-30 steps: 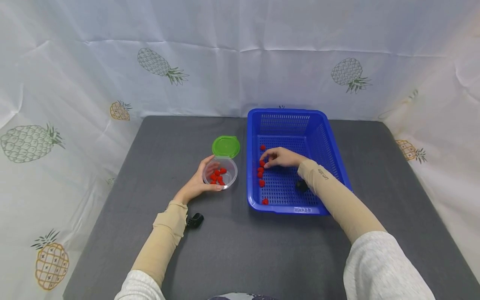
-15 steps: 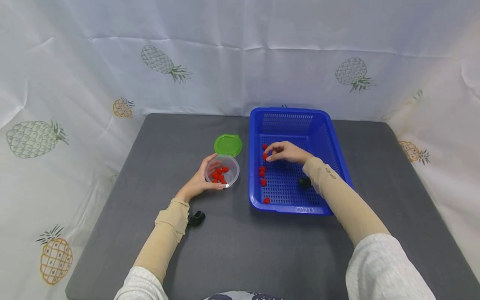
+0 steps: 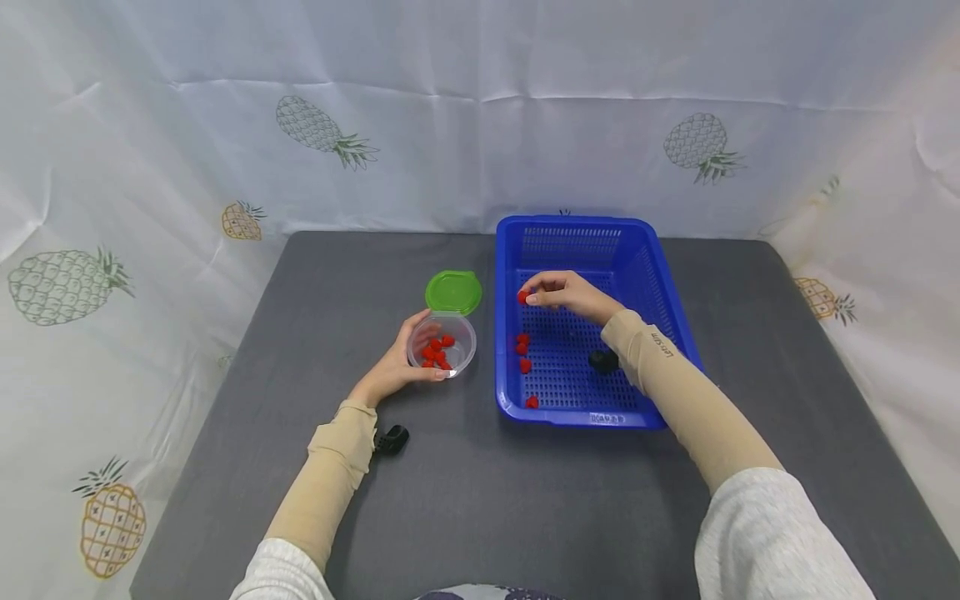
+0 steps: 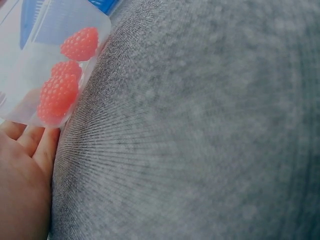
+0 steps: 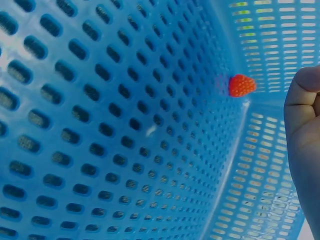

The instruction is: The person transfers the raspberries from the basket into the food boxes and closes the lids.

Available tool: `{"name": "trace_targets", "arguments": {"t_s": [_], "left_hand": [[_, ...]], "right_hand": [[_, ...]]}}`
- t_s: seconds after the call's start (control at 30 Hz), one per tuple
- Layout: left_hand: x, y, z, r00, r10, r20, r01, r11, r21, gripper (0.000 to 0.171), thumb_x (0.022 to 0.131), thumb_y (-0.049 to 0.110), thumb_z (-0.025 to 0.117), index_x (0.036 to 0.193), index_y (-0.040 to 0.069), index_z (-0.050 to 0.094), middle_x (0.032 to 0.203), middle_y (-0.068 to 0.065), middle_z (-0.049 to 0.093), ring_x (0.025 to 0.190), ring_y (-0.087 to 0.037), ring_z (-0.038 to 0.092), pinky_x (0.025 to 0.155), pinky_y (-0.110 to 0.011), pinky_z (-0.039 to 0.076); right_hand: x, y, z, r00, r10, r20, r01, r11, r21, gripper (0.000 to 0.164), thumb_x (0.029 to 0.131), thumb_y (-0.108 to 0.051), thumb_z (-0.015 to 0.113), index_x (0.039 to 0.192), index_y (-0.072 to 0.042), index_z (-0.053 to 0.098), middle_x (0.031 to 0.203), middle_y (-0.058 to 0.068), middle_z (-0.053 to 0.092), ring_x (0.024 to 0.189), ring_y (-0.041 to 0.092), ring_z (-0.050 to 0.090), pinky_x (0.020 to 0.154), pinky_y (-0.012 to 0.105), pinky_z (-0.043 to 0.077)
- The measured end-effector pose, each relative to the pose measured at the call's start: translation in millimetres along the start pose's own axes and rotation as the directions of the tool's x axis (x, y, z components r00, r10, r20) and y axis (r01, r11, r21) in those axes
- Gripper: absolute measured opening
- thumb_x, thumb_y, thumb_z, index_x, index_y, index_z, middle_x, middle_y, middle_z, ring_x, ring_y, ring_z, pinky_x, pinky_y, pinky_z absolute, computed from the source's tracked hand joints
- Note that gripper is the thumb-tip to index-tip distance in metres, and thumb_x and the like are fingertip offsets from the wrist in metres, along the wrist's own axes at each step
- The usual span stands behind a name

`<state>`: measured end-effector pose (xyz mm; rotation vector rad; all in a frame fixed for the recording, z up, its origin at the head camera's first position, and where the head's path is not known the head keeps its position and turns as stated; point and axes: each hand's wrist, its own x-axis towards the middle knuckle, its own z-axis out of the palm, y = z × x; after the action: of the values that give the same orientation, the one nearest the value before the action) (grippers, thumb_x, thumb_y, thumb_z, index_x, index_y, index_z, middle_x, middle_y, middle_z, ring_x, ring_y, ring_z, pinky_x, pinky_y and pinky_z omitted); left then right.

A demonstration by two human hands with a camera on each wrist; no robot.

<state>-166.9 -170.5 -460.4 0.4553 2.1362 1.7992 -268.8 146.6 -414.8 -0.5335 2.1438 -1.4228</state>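
My right hand [image 3: 570, 293] is inside the blue basket [image 3: 504, 350], with thumb and index finger at a red raspberry [image 3: 523, 297] by the left wall. In the right wrist view its curled fingers [image 5: 302, 100] show at the right edge, the fingertips hidden, and a raspberry [image 5: 242, 86] sits near the basket's corner. A short column of raspberries [image 3: 522, 343] lies along the left side, nearer the front. My left hand [image 3: 390, 367] grips a clear round cup [image 3: 463, 350] between thumb and fingers. Several raspberries [image 4: 59, 97] lie inside the cup, seen through its wall.
A green lid [image 3: 453, 292] lies behind the cup on the dark grey table [image 3: 450, 500]. Another raspberry [image 3: 532, 402] is at the basket's front left corner. Black wrist devices [image 3: 392, 440] hang at both arms. A pineapple-print curtain [image 3: 480, 150] surrounds the table.
My right hand has moved back along the basket's left wall, from the middle raspberries to the rear one. One fewer raspberry shows in the basket. The left hand still holds the cup.
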Motion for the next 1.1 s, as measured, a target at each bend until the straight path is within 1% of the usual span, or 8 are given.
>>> {"name": "trace_targets", "arguments": {"t_s": [0.07,0.17,0.23,0.3,0.47,0.6,0.93,1.1], "left_hand": [[0.2,1.1,0.2,1.000,0.000,-0.004,0.000,1.000,0.008,0.096,0.068,0.006,0.072,0.139,0.014,0.008,0.139,-0.019,0.028,0.131,-0.033,0.025,0.108,-0.048,0.018],[0.4,2.7,0.4,1.000,-0.002,-0.010,0.002,1.000,0.013,0.095,0.068,0.005,0.072,0.139,0.013,0.008,0.138,-0.019,0.029,0.130,-0.033,0.025,0.107,-0.048,0.018],[0.4,3.0,0.4,1.000,-0.008,-0.010,0.008,1.000,0.014,0.095,0.069,0.005,0.072,0.139,0.014,0.009,0.139,-0.018,0.029,0.131,-0.032,0.025,0.108,-0.048,0.018],[0.0,3.2,0.6,1.000,-0.014,-0.010,0.014,1.000,0.012,0.094,0.069,0.005,0.071,0.139,0.016,0.009,0.139,-0.017,0.028,0.131,-0.032,0.025,0.108,-0.047,0.018],[-0.3,3.5,1.2,1.000,-0.016,-0.008,0.016,1.000,0.006,0.093,0.070,0.006,0.071,0.139,0.017,0.009,0.139,-0.017,0.028,0.131,-0.031,0.025,0.108,-0.047,0.018],[-0.3,3.5,1.7,1.000,-0.015,-0.010,0.015,1.000,0.007,0.093,0.069,0.006,0.071,0.139,0.017,0.009,0.139,-0.017,0.028,0.131,-0.031,0.025,0.109,-0.046,0.018],[-0.7,3.9,2.5,1.000,-0.023,-0.012,0.023,0.999,0.026,0.094,0.069,0.007,0.072,0.139,0.018,0.009,0.139,-0.016,0.029,0.131,-0.030,0.026,0.108,-0.047,0.018],[-0.6,3.0,1.6,1.000,-0.018,-0.013,0.018,1.000,0.017,0.094,0.069,0.006,0.071,0.139,0.017,0.010,0.138,-0.016,0.029,0.131,-0.031,0.026,0.108,-0.047,0.018]], "right_hand": [[-2.1,-6.0,-0.2,1.000,-0.011,-0.001,0.011,1.000,0.021,0.029,0.081,-0.033,0.061,0.103,-0.014,0.061,0.088,0.014,0.055,0.080,0.036,0.043,0.070,0.045,0.037],[-7.6,-18.4,0.5,0.999,-0.043,-0.002,0.043,0.999,0.033,0.024,0.084,-0.027,0.058,0.102,-0.012,0.060,0.075,0.005,0.051,0.070,0.025,0.044,0.067,0.038,0.039],[-10.9,-26.1,1.6,0.998,-0.060,-0.001,0.060,0.998,0.032,0.022,0.085,-0.026,0.056,0.102,-0.011,0.060,0.073,-0.002,0.051,0.066,0.016,0.044,0.064,0.033,0.039],[-13.1,-32.5,3.1,0.997,-0.076,0.000,0.076,0.997,0.032,0.021,0.086,-0.025,0.055,0.101,-0.011,0.060,0.072,-0.004,0.051,0.065,0.012,0.044,0.063,0.028,0.038],[-12.9,-42.9,6.7,0.995,-0.104,-0.006,0.104,0.993,0.062,0.019,0.087,-0.022,0.054,0.100,-0.011,0.060,0.075,-0.005,0.055,0.066,0.010,0.045,0.064,0.026,0.037],[-12.3,-50.2,11.3,0.993,-0.118,-0.003,0.118,0.989,0.093,0.017,0.087,-0.019,0.054,0.100,-0.011,0.060,0.080,-0.005,0.058,0.070,0.011,0.049,0.066,0.027,0.039],[-9.1,-63.7,23.0,0.988,-0.152,0.010,0.150,0.982,0.115,0.019,0.083,-0.016,0.059,0.102,-0.012,0.061,0.082,0.001,0.057,0.072,0.012,0.047,0.068,0.024,0.040],[-4.6,-67.7,29.9,0.986,-0.169,0.009,0.167,0.980,0.108,0.021,0.082,-0.016,0.060,0.104,-0.013,0.061,0.083,-0.004,0.058,0.078,0.016,0.050,0.071,0.024,0.042]]}}
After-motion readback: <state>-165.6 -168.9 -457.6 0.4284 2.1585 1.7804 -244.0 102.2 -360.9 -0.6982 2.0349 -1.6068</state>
